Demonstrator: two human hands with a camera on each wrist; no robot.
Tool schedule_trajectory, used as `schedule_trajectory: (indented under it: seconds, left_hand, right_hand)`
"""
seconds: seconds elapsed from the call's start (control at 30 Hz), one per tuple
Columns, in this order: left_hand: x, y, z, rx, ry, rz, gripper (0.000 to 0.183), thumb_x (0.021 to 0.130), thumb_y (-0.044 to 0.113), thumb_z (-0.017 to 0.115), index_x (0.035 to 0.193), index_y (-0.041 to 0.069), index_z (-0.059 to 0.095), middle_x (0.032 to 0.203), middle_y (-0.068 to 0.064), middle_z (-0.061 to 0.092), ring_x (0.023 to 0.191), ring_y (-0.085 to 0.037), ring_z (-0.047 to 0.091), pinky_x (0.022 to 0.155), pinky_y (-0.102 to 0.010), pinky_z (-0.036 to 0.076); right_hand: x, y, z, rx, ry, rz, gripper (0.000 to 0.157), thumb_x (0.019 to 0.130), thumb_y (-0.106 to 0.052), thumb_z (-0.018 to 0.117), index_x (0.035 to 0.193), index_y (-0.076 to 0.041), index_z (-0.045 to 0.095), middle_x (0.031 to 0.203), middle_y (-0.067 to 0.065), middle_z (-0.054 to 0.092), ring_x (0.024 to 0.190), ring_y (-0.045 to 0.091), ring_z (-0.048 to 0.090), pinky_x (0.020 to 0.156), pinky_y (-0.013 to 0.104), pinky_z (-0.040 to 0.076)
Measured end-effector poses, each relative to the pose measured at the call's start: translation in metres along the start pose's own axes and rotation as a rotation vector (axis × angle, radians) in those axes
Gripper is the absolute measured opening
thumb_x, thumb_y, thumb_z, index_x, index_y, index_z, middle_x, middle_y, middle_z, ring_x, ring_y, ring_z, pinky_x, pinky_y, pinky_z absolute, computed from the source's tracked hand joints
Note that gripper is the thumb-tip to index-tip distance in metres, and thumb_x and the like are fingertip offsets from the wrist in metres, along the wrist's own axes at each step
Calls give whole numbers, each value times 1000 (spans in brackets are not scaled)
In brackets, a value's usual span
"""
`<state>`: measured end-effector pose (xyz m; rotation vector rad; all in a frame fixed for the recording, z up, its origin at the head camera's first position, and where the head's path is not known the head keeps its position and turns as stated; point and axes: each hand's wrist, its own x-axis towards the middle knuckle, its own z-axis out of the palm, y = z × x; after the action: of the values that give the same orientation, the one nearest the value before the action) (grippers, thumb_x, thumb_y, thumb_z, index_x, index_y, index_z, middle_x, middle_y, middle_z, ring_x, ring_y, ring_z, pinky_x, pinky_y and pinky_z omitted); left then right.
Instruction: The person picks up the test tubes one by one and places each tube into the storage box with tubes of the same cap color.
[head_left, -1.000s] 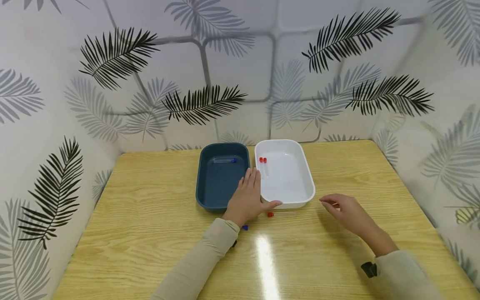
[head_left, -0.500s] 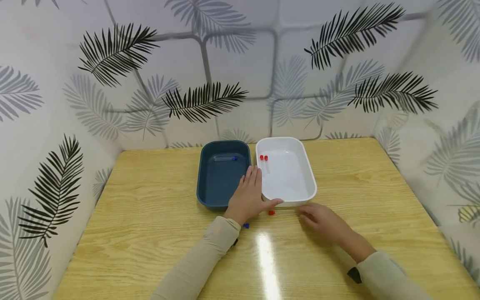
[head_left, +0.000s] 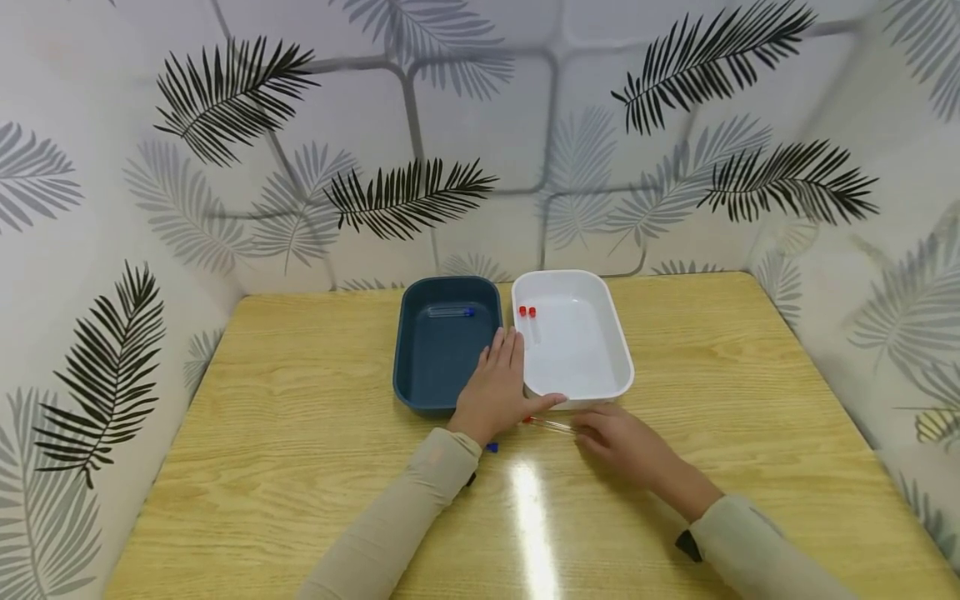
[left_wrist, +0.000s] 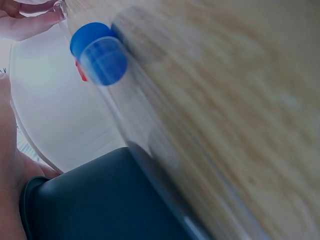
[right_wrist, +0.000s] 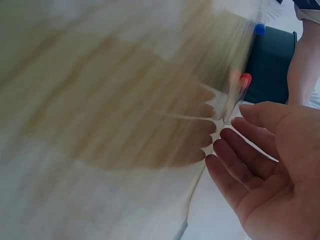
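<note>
My left hand [head_left: 491, 387] lies with straight fingers across the near rims where the dark blue tray [head_left: 435, 367] and the white tray [head_left: 581, 354] meet, thumb stretched along the white one's front. At the white tray's near side, my right hand [head_left: 618, 442] pinches the clear bottom end of a red-capped test tube [head_left: 553, 426] between thumb and index finger; its other fingers are loosely bent in the right wrist view. The red cap points left, toward the left hand. Below the left wrist lies a blue-capped test tube [left_wrist: 104, 60], mostly hidden by the forearm in the head view.
One blue-capped tube [head_left: 450, 312] lies in the dark tray. Two red-capped tubes [head_left: 533, 315] lie side by side at the white tray's left wall. Both trays stand on a wooden table [head_left: 300, 417], before a leaf-patterned backdrop [head_left: 480, 125].
My right hand has moved left along the table to the red-capped tube and taken its clear end. That tube has turned slightly and shifted left. The left hand has stayed in place.
</note>
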<state>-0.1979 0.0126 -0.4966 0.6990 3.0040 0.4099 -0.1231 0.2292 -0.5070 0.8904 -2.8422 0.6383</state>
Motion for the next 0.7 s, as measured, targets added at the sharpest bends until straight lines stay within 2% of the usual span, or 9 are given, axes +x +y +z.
schedule_trajectory:
  seconds: [0.13,0.3,0.7]
  left_hand:
    - [0,0,1,-8,-3,-1,120,66,91,22,149,6,6,155,-7,5,140,-20,-7,112,-40,9]
    - [0,0,0,-13,1,-6,121,66,91,21,149,6,6,155,-7,4,140,-20,-7,112,-40,9]
    - [-1,2,-1,-2,5,-1,120,67,91,21,149,5,9,155,-8,6,141,-20,-6,112,-40,10]
  right_hand:
    - [4,-4,3,-20,10,2,18,83,-18,70,97,-7,69,97,2,65,93,18,59,81,36,49]
    - [10,-5,5,-30,1,-2,11,82,-15,71,90,-9,68,89,-2,65,86,15,59,77,34,50]
    - [8,-6,3,30,-62,-49,6,82,-9,71,85,-11,66,82,-6,62,78,9,58,71,30,50]
